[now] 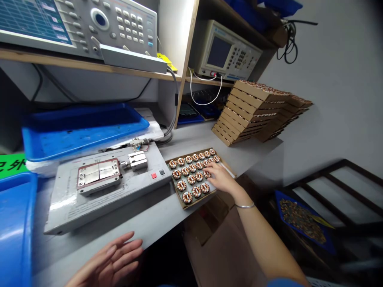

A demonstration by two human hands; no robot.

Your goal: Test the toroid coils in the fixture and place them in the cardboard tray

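Note:
A cardboard tray (180, 196) lies on the bench, filled with several copper-wound toroid coils (187, 197). My right hand (220, 177) rests on the tray's right part, fingers curled over the coils there; whether it grips one is hidden. A silver bangle is on that wrist. My left hand (110, 261) hovers at the bench's front edge, fingers stretched out and holding nothing. Left of the tray sits a grey test fixture (98, 187) with a metal contact plate and red and black buttons.
Blue plastic bins (74, 127) stand at the left behind the fixture. Two measuring instruments (227, 52) sit on wooden shelves above. Stacks of cardboard trays (251, 111) stand at the back right. A blue bin of coils (302, 219) lies below on the right.

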